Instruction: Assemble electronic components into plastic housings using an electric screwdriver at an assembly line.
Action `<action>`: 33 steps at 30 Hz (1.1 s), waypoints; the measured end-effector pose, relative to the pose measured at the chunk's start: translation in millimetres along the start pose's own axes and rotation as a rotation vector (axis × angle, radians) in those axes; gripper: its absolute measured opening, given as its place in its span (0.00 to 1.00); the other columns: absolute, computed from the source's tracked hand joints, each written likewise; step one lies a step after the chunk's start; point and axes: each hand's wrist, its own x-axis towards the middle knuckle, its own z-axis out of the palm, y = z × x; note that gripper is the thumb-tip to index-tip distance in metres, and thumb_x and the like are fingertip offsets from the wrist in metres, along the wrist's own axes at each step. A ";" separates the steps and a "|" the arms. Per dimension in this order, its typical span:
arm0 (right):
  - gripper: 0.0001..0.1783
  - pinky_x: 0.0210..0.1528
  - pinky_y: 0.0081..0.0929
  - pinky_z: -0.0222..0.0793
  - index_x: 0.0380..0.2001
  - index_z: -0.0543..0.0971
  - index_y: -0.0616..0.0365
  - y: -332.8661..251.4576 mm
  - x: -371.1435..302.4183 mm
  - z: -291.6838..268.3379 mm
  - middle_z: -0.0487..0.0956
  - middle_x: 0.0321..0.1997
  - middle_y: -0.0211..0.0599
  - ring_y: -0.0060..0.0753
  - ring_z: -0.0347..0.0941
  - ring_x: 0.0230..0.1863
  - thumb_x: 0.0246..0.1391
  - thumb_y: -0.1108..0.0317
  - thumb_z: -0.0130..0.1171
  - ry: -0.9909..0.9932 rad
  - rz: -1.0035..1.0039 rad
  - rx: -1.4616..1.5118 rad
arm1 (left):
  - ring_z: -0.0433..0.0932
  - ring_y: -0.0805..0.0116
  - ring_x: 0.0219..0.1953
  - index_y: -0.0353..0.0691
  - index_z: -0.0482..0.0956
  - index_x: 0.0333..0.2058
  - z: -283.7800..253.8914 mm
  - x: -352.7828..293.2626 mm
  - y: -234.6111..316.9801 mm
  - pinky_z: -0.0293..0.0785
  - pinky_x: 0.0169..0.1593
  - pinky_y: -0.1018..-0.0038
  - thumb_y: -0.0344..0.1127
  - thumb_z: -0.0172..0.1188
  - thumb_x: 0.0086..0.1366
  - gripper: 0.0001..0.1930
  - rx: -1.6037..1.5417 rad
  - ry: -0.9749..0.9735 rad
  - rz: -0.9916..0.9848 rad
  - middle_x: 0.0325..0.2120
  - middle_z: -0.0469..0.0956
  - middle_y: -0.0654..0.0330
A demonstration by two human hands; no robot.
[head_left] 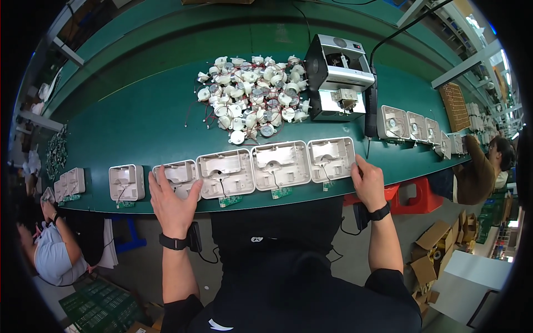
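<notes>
A row of white plastic housings lies along the front edge of the bench, each with a green circuit board hanging from a wire at its near side. My left hand is spread over the near part of one housing, thumb and fingers wide apart, partly hiding it. Three housings sit side by side to its right: a left one, a middle one and a right one. Against that last one's right side rests my right hand, its thumb apart from the fingers. Another housing stands separately at left.
A heap of white motor-like parts with red wires lies behind the row. Beside it stands a silver-black bench machine; a black electric screwdriver hangs to its right. More housings line the right. People sit at both ends, near a red stool.
</notes>
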 end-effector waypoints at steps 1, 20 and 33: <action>0.14 0.29 0.40 0.70 0.46 0.81 0.68 0.3 -0.1 -0.7 0.77 0.25 0.57 0.55 0.76 0.25 0.59 0.71 0.58 0.003 -0.005 0.000 | 0.60 0.35 0.67 0.36 0.58 0.67 -0.6 -3.8 1.9 0.61 0.66 0.50 0.61 0.70 0.54 0.51 -0.004 -0.003 -0.002 0.66 0.56 0.30; 0.19 0.25 0.37 0.74 0.51 0.77 0.47 -129.4 161.5 30.3 0.78 0.26 0.31 0.38 0.80 0.28 0.55 0.68 0.55 -0.375 -1.254 -0.492 | 0.79 0.60 0.38 0.49 0.84 0.41 10.5 136.1 113.4 0.75 0.42 0.65 0.33 0.60 0.57 0.12 0.224 -0.374 1.429 0.34 0.78 0.62; 0.17 0.23 0.35 0.73 0.51 0.77 0.44 -135.3 185.4 66.5 0.78 0.19 0.30 0.36 0.80 0.22 0.58 0.64 0.51 -0.320 -1.398 -0.545 | 0.82 0.62 0.38 0.47 0.82 0.39 33.2 155.6 84.8 0.79 0.38 0.64 0.36 0.58 0.62 0.08 0.146 -0.215 1.406 0.41 0.76 0.59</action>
